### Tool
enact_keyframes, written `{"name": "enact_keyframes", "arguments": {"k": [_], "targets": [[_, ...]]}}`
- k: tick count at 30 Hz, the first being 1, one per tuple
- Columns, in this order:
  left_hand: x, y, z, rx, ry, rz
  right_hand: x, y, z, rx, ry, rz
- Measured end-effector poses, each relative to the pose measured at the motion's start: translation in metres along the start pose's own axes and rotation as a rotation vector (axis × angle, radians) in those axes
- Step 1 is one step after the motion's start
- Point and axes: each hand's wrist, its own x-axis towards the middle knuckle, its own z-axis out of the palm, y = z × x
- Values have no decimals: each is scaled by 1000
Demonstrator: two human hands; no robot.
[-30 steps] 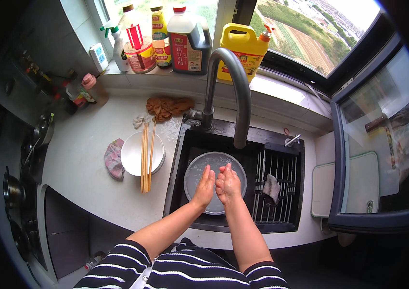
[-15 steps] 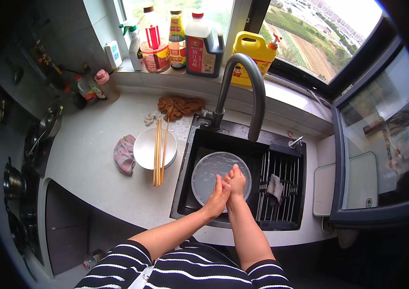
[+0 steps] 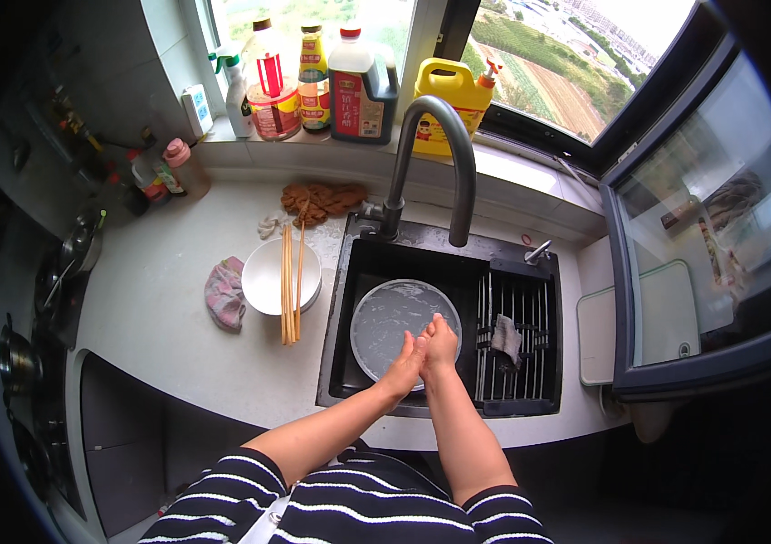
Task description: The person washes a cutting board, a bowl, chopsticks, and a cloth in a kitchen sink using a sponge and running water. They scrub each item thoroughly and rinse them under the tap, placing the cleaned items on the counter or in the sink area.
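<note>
My left hand (image 3: 403,368) and my right hand (image 3: 440,344) are pressed together, fingers folded against each other, over the near right part of a round grey basin (image 3: 384,317). The left thumb points up beside the right hand, and part of the fingers is hidden between the palms. Water with light foam fills the basin, which stands in a black sink (image 3: 336,363). Above it arches a dark grey faucet (image 3: 464,181); no stream shows from its spout. To the left, wooden chopsticks (image 3: 287,290) lie across a white bowl (image 3: 261,272).
A drying rack (image 3: 535,363) with a grey rag (image 3: 506,340) covers the sink's right side. Pink cloth (image 3: 226,295) and brown cloth (image 3: 322,201) lie on the counter (image 3: 159,308). Bottles and a yellow jug (image 3: 444,104) line the sill. An open window sash (image 3: 630,299) juts in at right.
The whole view has shifted slightly, so the sink and counter sit a little further left and up. My hands stay pressed together over the basin, with only a small shift in the fingers.
</note>
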Motion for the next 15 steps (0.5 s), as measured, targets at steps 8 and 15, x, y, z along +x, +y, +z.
{"name": "enact_keyframes", "arguments": {"k": [8,15], "targets": [[-5,14,-3,-15,60,-69,-24,-12,10,-18,-62,-46],[-1,6,5,38,77,-1,-17,-2,11,-142,74,-296]]}}
